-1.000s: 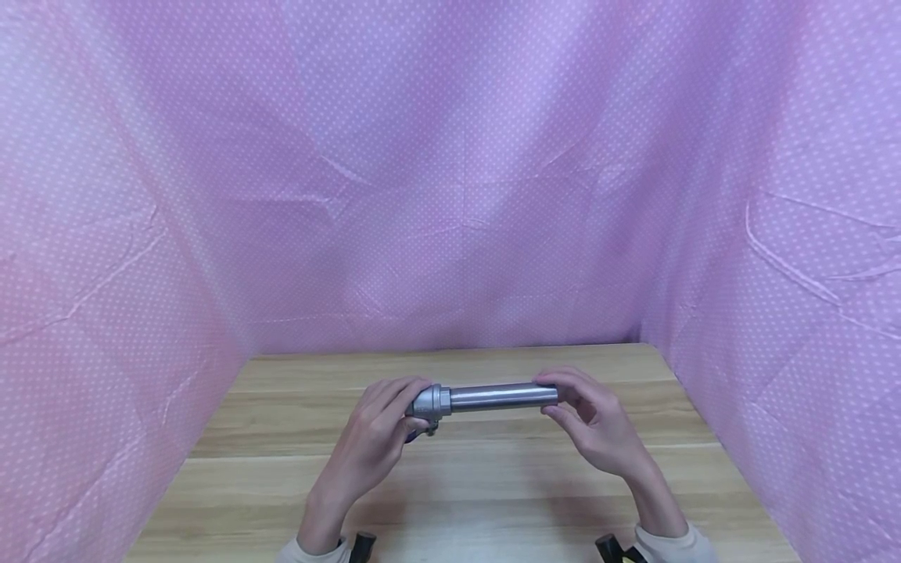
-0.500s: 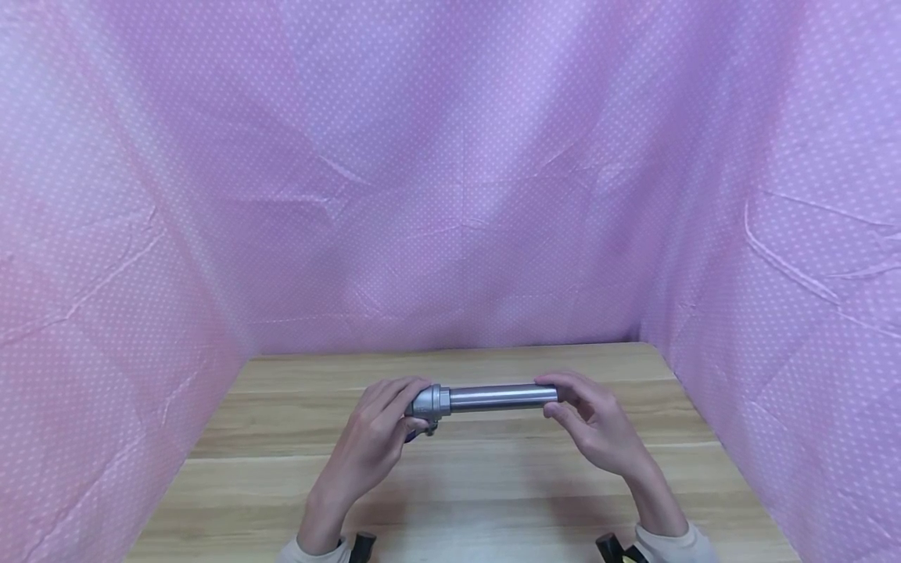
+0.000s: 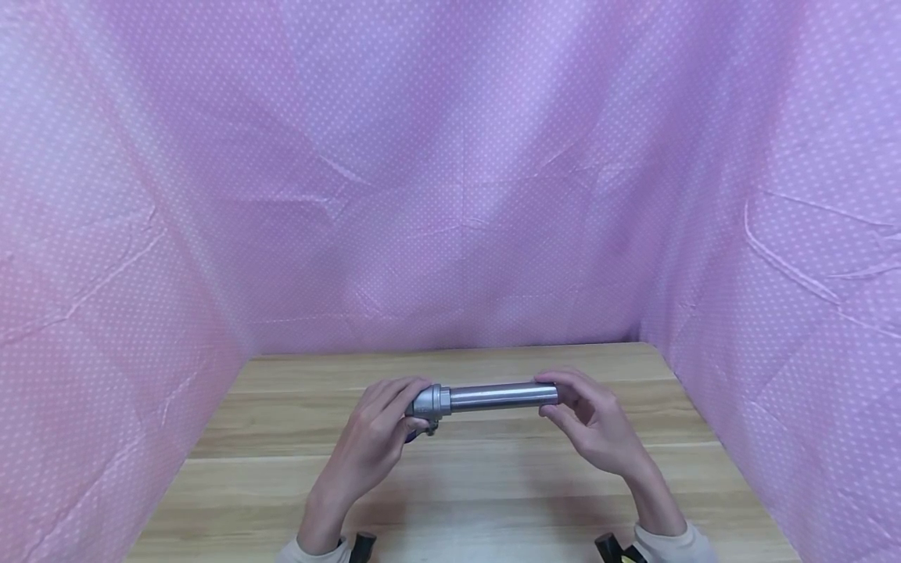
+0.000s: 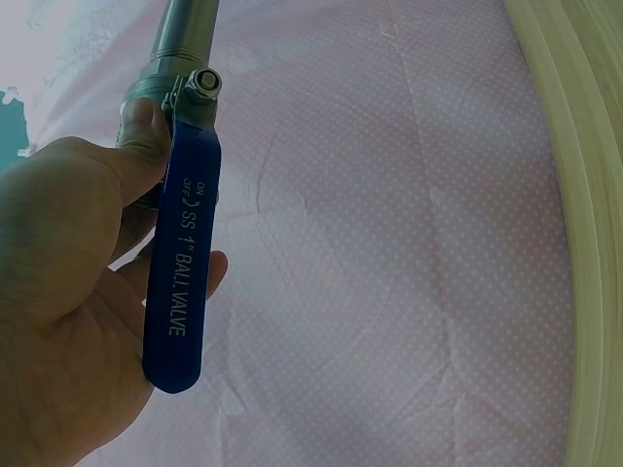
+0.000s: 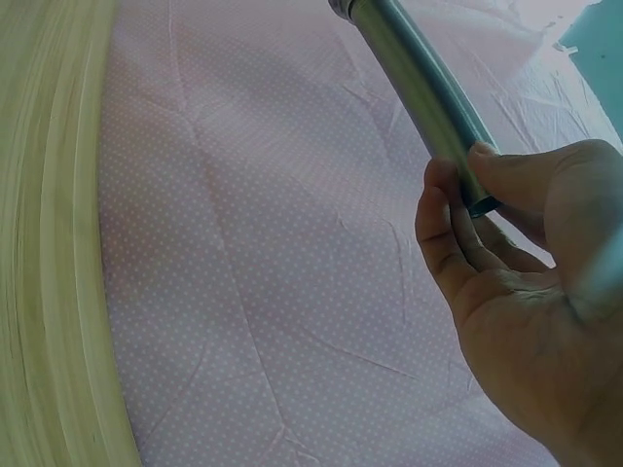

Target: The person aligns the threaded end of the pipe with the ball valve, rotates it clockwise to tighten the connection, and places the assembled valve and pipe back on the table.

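With the left hand (image 3: 373,430), gripped the valve (image 3: 427,401) by its body, beside the blue lever (image 4: 183,263). With the right hand (image 3: 598,430), pinched the free end of the pipe (image 3: 493,396) between thumb and fingers. Held both parts, joined end to end, above the table (image 3: 493,493). Shifted the right thumb slightly in the past half-second, with barely any change in valve or pipe. Probably meant a regrip or a slight turn at the joint, in a direction impossible to tell.

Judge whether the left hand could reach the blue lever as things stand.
Likely yes: the left hand grips the valve body, its thumb close beside the blue lever, and nothing visible blocks the way.
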{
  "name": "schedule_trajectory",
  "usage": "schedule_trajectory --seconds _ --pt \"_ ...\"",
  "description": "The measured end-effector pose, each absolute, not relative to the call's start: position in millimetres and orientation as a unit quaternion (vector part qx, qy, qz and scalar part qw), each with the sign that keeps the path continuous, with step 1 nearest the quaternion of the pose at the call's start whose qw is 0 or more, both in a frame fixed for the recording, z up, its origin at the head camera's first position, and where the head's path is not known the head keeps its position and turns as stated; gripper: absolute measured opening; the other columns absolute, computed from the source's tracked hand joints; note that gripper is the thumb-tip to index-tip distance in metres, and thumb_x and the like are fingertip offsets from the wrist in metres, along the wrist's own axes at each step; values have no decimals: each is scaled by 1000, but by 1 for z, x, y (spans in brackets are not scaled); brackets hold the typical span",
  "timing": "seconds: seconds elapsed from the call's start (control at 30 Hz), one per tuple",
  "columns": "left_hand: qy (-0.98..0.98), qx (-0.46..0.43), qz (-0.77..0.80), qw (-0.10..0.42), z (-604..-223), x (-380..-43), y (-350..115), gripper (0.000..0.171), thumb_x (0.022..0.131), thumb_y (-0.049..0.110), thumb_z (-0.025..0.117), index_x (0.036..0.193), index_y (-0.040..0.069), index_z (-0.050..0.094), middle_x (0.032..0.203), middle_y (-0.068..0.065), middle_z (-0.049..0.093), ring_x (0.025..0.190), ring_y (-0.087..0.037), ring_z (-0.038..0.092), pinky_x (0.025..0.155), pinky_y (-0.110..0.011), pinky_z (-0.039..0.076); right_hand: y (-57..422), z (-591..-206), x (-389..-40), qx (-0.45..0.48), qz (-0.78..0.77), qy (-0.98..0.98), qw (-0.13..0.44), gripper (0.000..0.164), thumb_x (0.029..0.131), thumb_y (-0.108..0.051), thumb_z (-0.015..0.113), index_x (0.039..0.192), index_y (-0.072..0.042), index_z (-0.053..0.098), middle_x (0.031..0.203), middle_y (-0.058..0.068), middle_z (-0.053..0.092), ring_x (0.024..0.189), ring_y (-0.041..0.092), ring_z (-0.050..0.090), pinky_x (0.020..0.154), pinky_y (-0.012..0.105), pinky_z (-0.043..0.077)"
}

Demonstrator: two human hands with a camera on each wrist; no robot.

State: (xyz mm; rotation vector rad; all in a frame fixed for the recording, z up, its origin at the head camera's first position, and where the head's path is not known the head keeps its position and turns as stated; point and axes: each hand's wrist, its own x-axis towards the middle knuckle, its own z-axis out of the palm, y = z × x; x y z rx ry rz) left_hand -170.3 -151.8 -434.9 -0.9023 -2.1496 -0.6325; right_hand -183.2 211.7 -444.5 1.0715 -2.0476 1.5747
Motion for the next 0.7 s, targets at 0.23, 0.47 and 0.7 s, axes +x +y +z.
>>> schedule_trajectory --seconds 0.23,0.47,0.7 --pt "-838 -343 -248 343 -436 -169 -152 64 86 6 94 145 7 71 136 -9 79 120 -24 76 102 -48 64 210 -444 -184 392 567 -703 178 56 88 33 70 140 11 66 130 22 68 111 8 74 87 18 64" --pt "-838 -345 -251 341 -436 -169 -152 65 85 4 94 146 7 71 137 -8 79 120 -24 76 102 -47 63 209 -442 -182 379 558 -715 183 56 87 32 72 138 9 68 131 18 69 112 7 73 88 17 64" --pt "-836 -346 -253 341 -436 -170 -152 64 85 4 94 145 6 72 137 -8 79 119 -24 76 102 -47 63 209 -442 -181 378 546 -724 189 55 87 31 73 137 8 68 130 15 70 107 6 71 80 18 62"
